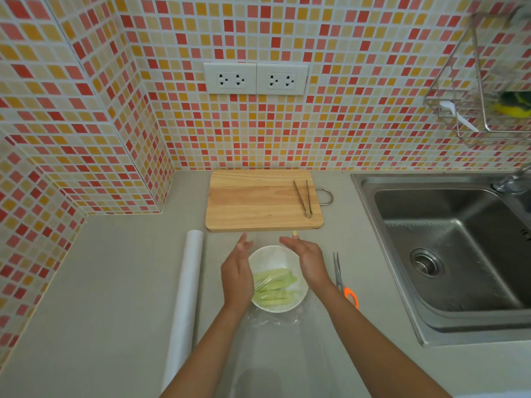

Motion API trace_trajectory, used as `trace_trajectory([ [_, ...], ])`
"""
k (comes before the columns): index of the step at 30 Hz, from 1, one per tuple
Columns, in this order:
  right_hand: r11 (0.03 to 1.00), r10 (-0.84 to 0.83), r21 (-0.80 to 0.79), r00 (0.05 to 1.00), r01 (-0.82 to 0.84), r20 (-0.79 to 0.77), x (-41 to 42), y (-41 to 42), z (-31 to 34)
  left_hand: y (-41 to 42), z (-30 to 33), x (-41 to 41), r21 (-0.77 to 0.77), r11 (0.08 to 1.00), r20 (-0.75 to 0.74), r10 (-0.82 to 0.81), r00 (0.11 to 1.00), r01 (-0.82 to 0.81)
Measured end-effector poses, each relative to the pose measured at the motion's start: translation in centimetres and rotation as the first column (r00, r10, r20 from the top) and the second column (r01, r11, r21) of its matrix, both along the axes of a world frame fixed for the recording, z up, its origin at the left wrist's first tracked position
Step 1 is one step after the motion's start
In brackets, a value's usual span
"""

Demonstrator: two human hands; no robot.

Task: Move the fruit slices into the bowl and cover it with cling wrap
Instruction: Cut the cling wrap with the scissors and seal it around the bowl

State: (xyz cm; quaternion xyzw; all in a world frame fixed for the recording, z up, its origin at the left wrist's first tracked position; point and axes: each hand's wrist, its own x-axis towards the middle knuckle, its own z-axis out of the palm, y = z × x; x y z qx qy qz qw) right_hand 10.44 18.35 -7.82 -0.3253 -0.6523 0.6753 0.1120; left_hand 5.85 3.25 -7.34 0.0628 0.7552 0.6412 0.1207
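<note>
Counter (pixel 115 282): grey, tiled corner.
Bowl (pixel 275 255): fruit slices (pixel 274 287) inside, cling wrap (pixel 273 326) draped over.
Left hand (pixel 237 271): open, empty, flanking the rim.
Right hand (pixel 309 258): open, empty, likely smoothing wrap down.

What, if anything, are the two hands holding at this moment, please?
Nothing firmly: the left hand and right hand flank the bowl, fingers open; contact with the cling wrap cannot be told.

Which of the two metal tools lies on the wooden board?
The tongs lie on the cutting board, near its right edge. The scissors, with orange handles, lie on the counter right of the bowl.
</note>
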Motion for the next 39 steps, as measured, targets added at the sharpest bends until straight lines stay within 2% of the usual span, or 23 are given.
trace_trajectory([
  [3,0.998,0.062,0.028,0.998,-0.063,0.019,-0.2,-0.3,-0.2,0.3,-0.1,1.5,0.052,0.998,0.059,0.032,0.998,-0.035],
  [8,0.997,-0.067,0.026,0.997,0.067,0.03,0.1,0.2,-0.5,1.1,-0.1,-0.3,0.096,0.995,0.135,-0.02,0.991,0.007],
  [12,0.988,-0.152,0.028,0.988,0.152,0.019,0.3,-0.1,-0.9,0.5,-1.2,-1.3,-0.04,0.989,0.076,0.142,0.987,-0.139],
  [14,0.985,-0.17,0.036,0.985,0.169,0.019,0.3,-0.2,-0.9,0.1,-1.8,-1.5,-0.138,0.987,0.141,0.106,0.984,-0.087],
  [16,0.984,-0.173,0.044,0.985,0.172,0.017,0.2,-0.2,-0.9,-0.2,-2.0,-1.8,-0.159,0.987,0.258,0.076,0.963,-0.036],
  [20,0.985,-0.168,0.041,0.986,0.167,0.015,0.2,-0.1,-0.8,-0.5,-1.3,-3.2,-0.135,0.988,0.376,-0.015,0.926,0.071],
  [26,0.983,-0.183,0.034,0.983,0.182,0.014,0.1,-0.4,-0.3,-0.5,-0.5,-4.7,-0.087,0.988,0.47,-0.074,0.88,0.13],
  [28,0.983,-0.182,0.031,0.983,0.182,0.01,0.2,-0.4,-0.4,-0.4,-0.6,-5.1,-0.073,0.986,0.541,-0.089,0.836,0.152],
  [32,0.985,-0.169,0.047,0.985,0.168,0.015,0.2,-0.3,-0.5,-0.6,-0.6,-6.4,0.048,0.983,0.72,-0.156,0.676,0.176],
  [35,0.986,-0.159,0.06,0.987,0.158,0.014,0.0,-0.3,-0.5,-0.6,-0.9,-6.9,0.043,0.974,0.751,-0.178,0.636,0.223],
  [39,0.987,-0.146,0.063,0.989,0.145,0.013,0.0,-0.3,-0.4,-0.4,-1.1,-7.2,-0.007,0.959,0.716,-0.194,0.671,0.284],
])
